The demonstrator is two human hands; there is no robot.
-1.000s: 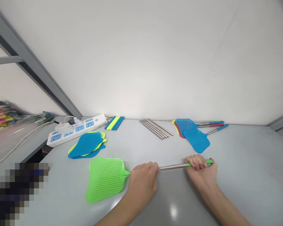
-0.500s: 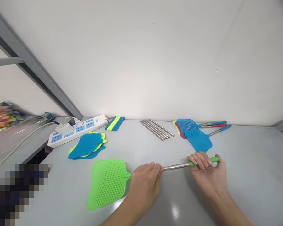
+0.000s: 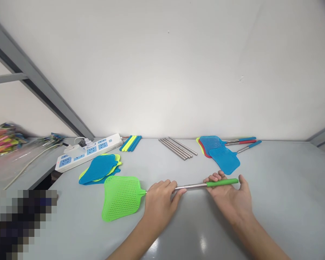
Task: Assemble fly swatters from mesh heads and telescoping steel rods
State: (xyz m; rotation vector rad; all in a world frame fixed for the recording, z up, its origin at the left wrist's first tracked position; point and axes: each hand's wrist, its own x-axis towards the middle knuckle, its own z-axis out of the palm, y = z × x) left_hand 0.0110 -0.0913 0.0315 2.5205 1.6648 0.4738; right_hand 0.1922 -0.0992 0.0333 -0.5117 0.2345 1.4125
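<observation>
A green fly swatter [image 3: 121, 198] is held crosswise in front of me, its mesh head to the left. My left hand [image 3: 161, 200] is closed around its metal shaft [image 3: 191, 186], close to the head. At the other end, my right hand [image 3: 230, 196] is turned palm up with thumb and fingers apart. The green grip [image 3: 222, 182] passes over its fingers and touches them, but they are not wrapped round it.
Several metal tubes [image 3: 178, 148] lie by the wall, right of yellow and blue grips [image 3: 130, 143]. Finished-looking swatters [image 3: 223, 159] lie at right. Loose swatter heads [image 3: 100, 169] lie near a power strip [image 3: 89, 151]. Plastic-bagged items [image 3: 5, 141] are at far left.
My right hand has opened from its hold on the green grip. The swatter has shifted slightly up, its grip end moving left. My left hand stays on the shaft.
</observation>
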